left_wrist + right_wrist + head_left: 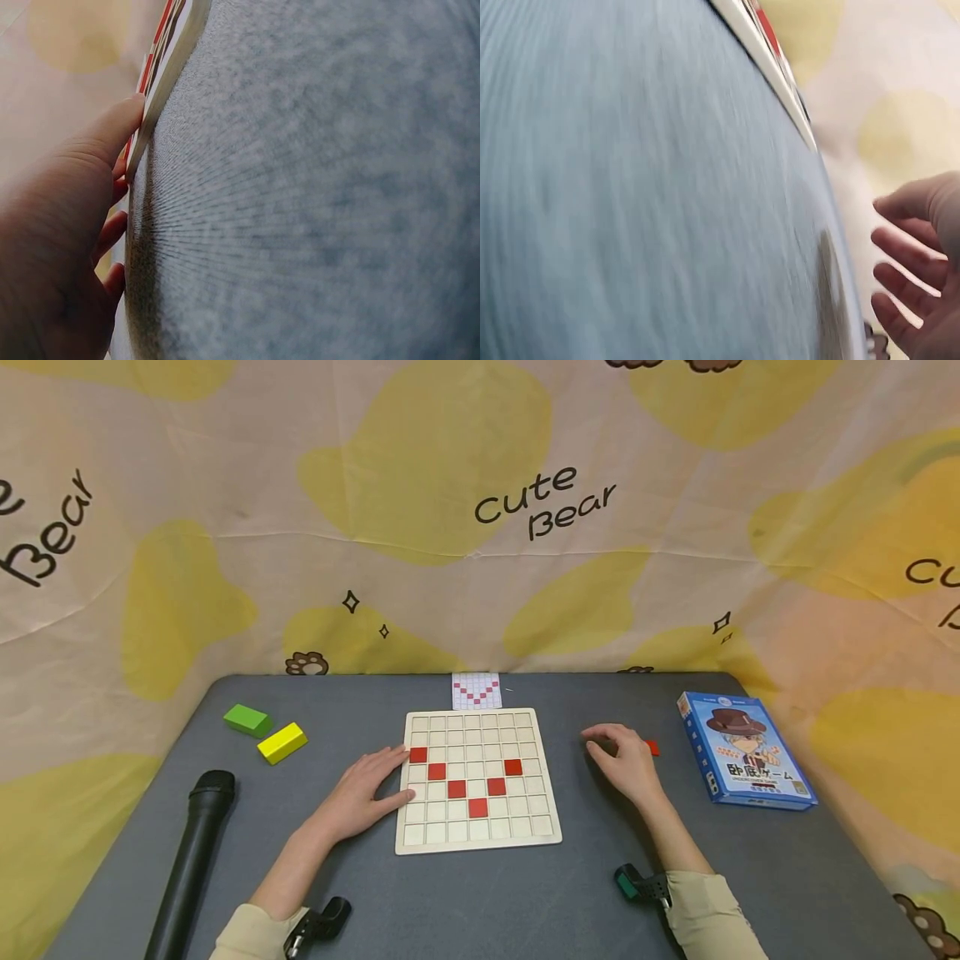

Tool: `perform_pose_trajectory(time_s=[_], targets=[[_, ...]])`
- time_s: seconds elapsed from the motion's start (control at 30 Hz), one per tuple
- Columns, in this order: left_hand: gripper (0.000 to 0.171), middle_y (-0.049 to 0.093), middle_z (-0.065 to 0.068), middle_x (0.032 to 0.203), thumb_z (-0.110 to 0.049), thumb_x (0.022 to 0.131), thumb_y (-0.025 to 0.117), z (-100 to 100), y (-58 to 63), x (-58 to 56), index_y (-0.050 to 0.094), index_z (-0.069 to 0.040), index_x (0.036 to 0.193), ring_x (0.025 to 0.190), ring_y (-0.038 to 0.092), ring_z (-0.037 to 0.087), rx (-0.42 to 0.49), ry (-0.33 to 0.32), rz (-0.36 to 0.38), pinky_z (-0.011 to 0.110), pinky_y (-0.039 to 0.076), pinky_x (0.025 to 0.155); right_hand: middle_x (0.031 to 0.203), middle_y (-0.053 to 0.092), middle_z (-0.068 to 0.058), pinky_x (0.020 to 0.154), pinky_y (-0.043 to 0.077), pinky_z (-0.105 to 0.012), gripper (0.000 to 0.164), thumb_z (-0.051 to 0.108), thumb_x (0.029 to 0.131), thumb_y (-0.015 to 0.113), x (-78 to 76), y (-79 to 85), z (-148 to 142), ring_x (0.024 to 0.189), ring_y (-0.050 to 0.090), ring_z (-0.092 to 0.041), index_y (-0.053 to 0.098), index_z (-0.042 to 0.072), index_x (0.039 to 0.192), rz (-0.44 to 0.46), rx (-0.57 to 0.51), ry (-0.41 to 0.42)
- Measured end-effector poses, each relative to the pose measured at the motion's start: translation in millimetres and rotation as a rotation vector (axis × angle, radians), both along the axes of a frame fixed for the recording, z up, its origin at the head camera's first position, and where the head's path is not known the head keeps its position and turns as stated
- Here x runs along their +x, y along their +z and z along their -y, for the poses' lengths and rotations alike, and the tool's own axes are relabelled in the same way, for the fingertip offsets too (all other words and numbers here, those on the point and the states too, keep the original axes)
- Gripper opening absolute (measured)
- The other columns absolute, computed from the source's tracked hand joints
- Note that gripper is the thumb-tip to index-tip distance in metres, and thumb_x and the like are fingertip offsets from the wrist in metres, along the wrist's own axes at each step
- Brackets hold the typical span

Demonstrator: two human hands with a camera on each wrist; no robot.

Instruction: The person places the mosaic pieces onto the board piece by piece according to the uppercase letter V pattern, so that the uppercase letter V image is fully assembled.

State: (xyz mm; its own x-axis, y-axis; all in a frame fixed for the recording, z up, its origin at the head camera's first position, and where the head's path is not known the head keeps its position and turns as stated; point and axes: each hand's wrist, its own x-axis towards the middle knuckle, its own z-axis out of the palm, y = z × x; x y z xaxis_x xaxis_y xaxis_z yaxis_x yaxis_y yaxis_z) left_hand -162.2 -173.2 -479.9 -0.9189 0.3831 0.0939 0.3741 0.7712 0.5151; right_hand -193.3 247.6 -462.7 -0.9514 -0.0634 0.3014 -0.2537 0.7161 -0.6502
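Observation:
A cream square grid board (437, 837) lies on the table, with several red square tiles (477, 807) in its cells in a V-like line. My left hand (366, 793) rests at the board's left edge, fingers extended and thumb tip on the border. The left wrist view shows that thumb (112, 131) against the board's side. To the right of the board, my right hand (624, 762) hovers with loosely bent fingers and nothing between them, also in the right wrist view. A loose red tile (653, 747) shows just beyond that hand, partly hidden by it.
Behind the board stands a small card (476, 691) printed with a red V pattern. A blue game box (750, 752) lies at the right. On the left are a green block (248, 720), a yellow block (282, 743) and a black microphone (193, 860). A patterned cloth hangs behind the table.

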Motion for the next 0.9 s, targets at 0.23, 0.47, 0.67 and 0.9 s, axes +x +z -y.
perform_pose_trajectory(time_s=[0.23,0.47,0.67,0.9], targets=[[0.071,0.043,0.012,0.15,-0.04,0.089,0.069,0,0.2,0.1,0.044,-0.008,0.147,0.141,0.033,0.033,-0.008,0.002,-0.001,0.055,0.021,0.114,0.121,0.059,-0.025,0.099,0.032,-0.062,0.022,0.005,0.092,0.06,2.6,-0.7,-37,0.112,0.049,-0.043,0.069,0.001,0.111,0.059,0.036,-0.093],[0.071,0.043,0.012,0.15,-0.041,0.089,0.069,0,-0.7,0.2,0.044,-0.008,0.147,0.141,0.033,0.033,-0.002,-0.001,-0.005,0.054,0.021,0.115,0.13,0.051,-0.029,0.101,0.034,-0.063,0.03,0.001,0.091,0.054,3.6,-0.3,-57,0.119,0.045,-0.047,0.065,-0.001,0.119,0.155,0.073,-0.115],[0.071,0.042,0.012,0.15,-0.041,0.09,0.069,1,-1.7,-0.2,0.044,-0.009,0.147,0.141,0.032,0.033,-0.001,-0.001,0.004,0.054,0.02,0.115,0.129,0.05,-0.031,0.099,0.037,-0.062,0.036,-0.005,0.085,0.057,2.3,0.6,-60,0.114,0.048,-0.046,0.063,-0.002,0.121,0.187,0.099,-0.112],[0.071,0.043,0.012,0.15,-0.041,0.089,0.069,1,-0.4,0.1,0.044,-0.008,0.147,0.141,0.032,0.033,-0.003,-0.004,0.001,0.054,0.02,0.115,0.123,0.054,-0.03,0.093,0.045,-0.057,0.032,-0.001,0.086,0.063,1.9,-1.3,-61,0.104,0.055,-0.042,0.065,-0.003,0.118,0.17,0.101,-0.128]])
